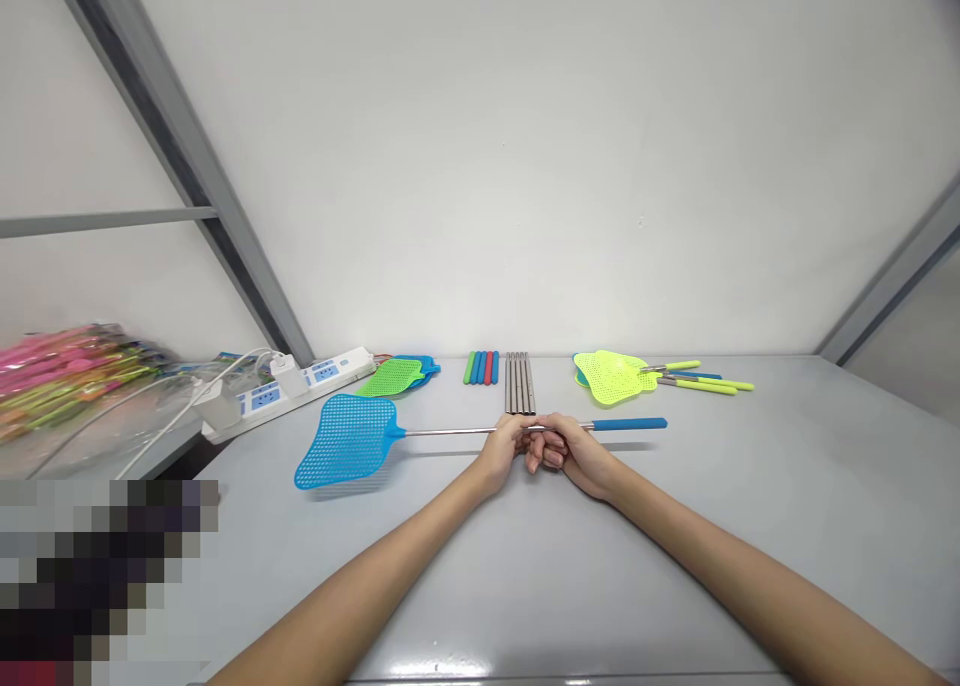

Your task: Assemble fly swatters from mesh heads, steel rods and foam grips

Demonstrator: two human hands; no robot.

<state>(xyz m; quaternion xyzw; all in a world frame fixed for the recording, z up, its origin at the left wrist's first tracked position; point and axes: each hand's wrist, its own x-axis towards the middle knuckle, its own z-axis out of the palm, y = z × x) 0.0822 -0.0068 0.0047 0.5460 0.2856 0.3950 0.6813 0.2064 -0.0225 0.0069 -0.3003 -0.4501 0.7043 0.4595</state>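
A fly swatter (349, 441) with a blue perforated head, a thin metal shaft and a blue grip lies level across my view, just above the table. Both hands pinch its shaft near the middle, side by side. My left hand (506, 451) closes on the shaft on the head side. Beside it, my right hand (574, 451) closes on the shaft nearer the blue grip, its fingers curled under. Beyond the hands lie several metal tubes (519, 384) in a row and several coloured grips (481, 367) in green, blue and red.
Loose green and blue swatter heads (394, 377) lie at the back left, by a white power strip (352, 367) with plugged-in chargers. Yellow-green fly swatters (619, 376) are piled at the back right. Bagged colourful goods (75, 366) sit at far left. A wall (525, 166) rises behind the table (750, 496).
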